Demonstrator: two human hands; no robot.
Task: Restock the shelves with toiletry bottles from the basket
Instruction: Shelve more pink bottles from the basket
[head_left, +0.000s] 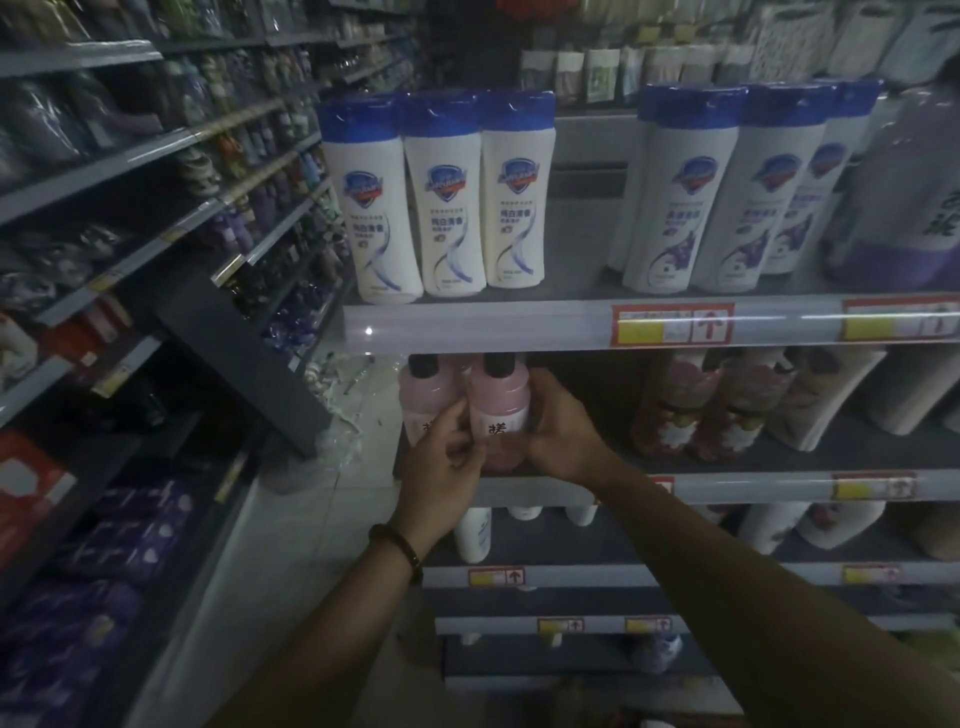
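Pink bottle (500, 400) upright at the left end of the shelf (727, 486), right by the front edge, close beside its twin bottle (423, 400). It's caught between both hands: left hand (441, 462) curled on its lower front, right hand (561, 431) wrapped round its right side.

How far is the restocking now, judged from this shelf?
Done: the left pink bottle stands on the shelf. In hand: left hand and right hand grip the right pink bottle beside it. Remaining: bare shelf space to its right; the basket is out of view.
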